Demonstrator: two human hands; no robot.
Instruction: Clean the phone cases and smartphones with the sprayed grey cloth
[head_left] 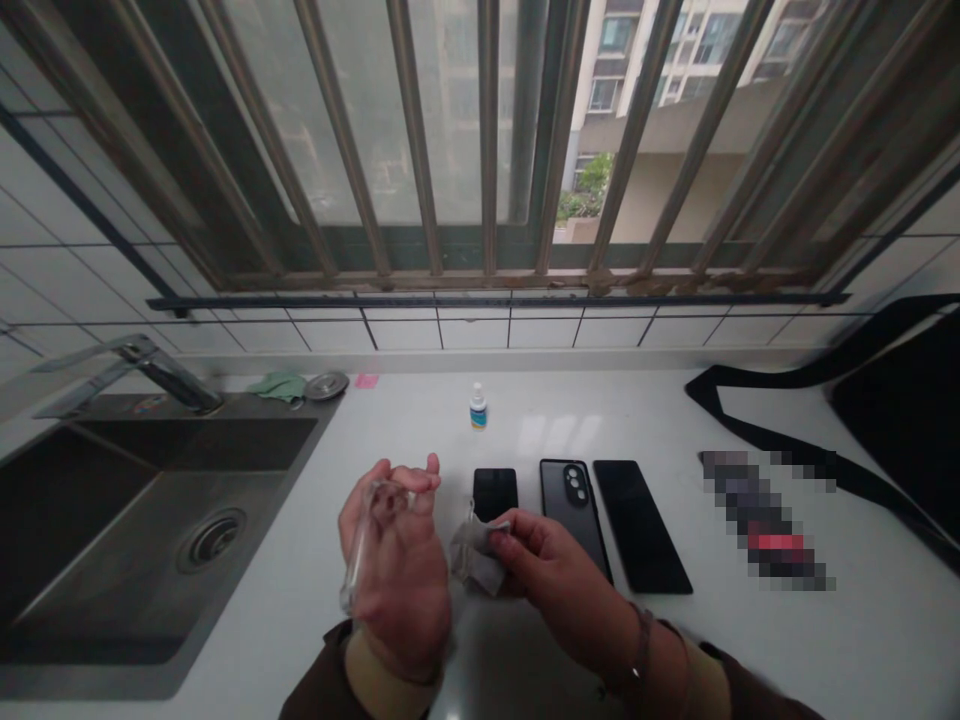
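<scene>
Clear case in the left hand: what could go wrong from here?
1. The left hand grips the clear case on edge, close to the sink; a slip might send it into the basin.
2. The right hand pinches the cloth just above the small black phone; a wide wipe could knock it.
3. The small bottle stands upright behind the phones; if tipped, it might leak onto them.

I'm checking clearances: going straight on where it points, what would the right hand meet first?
Probably the left hand, which holds a clear case; the cloth pinched in the right hand would touch first. Depth is unclear.
</scene>
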